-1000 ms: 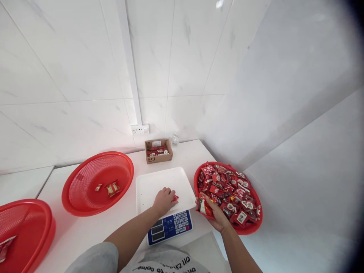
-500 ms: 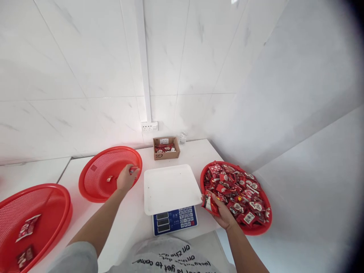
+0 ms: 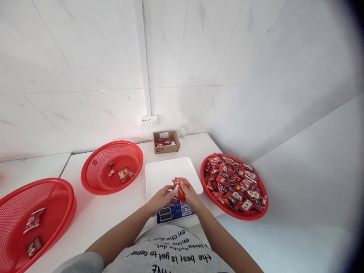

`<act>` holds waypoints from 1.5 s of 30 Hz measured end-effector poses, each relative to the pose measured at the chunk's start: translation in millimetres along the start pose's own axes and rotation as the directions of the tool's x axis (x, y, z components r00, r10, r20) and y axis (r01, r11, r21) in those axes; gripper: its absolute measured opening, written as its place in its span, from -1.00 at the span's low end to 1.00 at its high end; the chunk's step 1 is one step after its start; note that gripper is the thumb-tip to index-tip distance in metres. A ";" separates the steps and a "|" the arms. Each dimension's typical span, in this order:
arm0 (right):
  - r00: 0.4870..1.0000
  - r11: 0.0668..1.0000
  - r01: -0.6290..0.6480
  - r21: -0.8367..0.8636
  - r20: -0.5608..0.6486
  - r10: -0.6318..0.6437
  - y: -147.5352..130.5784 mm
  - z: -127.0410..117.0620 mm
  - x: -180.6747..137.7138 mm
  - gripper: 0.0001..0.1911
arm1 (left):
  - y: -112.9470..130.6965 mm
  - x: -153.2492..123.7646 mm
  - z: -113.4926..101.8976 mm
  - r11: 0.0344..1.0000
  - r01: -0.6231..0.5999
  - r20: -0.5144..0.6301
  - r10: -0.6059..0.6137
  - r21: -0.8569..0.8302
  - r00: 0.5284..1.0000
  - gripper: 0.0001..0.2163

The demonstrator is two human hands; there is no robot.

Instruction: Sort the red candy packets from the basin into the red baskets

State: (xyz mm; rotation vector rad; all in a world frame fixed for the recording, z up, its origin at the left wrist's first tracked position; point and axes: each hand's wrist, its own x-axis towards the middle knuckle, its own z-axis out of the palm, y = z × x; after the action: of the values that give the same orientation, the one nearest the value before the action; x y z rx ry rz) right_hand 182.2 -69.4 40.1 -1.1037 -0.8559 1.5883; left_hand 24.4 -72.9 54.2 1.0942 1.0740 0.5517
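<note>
A shiny red snack packet [image 3: 180,190] is held over the front of the white scale tray [image 3: 159,172]. My right hand [image 3: 193,197] is closed round its right side, thumb on top. At the packet's left edge is my left hand [image 3: 159,200], fingers apart and reaching to it; whether they touch it is hard to tell. Below both hands, the blue scale panel [image 3: 165,214] is partly covered. To the right stands a red basket [image 3: 205,189] heaped with small red packets [image 3: 237,182].
A red mesh basket [image 3: 91,182] at left holds several small items, including a tan packet [image 3: 123,174]. Another red basket [image 3: 64,223], nearer left, holds two packets. A cardboard box [image 3: 170,148] of packets and a clear jar [image 3: 182,132] stand by the wall, below a socket [image 3: 149,120].
My left hand has left the mesh basket, where a tan packet now lies, and moved right to the scale. My right hand has brought the red packet left, from the full basket's edge.
</note>
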 end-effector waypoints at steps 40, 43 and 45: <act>0.785 0.430 -0.289 -0.855 -0.469 -0.404 -5.4 -190.7 -30.5 -0.66 | -43.2 12.0 -49.4 0.176 -0.012 -0.049 0.338 0.984 0.940 -0.51; 0.711 0.542 -0.265 -0.798 -0.541 -0.449 -18.1 -190.2 -35.0 -0.67 | -42.4 10.7 -50.5 0.170 -0.017 -0.047 0.367 0.985 0.929 -0.51; 0.633 0.655 -0.227 -0.721 -0.620 -0.463 -27.2 -185.0 -36.0 -0.69 | -42.0 11.6 -48.8 0.166 -0.033 -0.036 0.395 0.986 0.918 -0.52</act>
State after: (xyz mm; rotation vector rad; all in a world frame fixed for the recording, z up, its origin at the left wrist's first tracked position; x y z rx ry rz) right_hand 368.8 -94.0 11.2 -2.0616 -0.9524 0.3917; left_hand -20.1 -59.2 8.2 2.4539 1.6040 0.1497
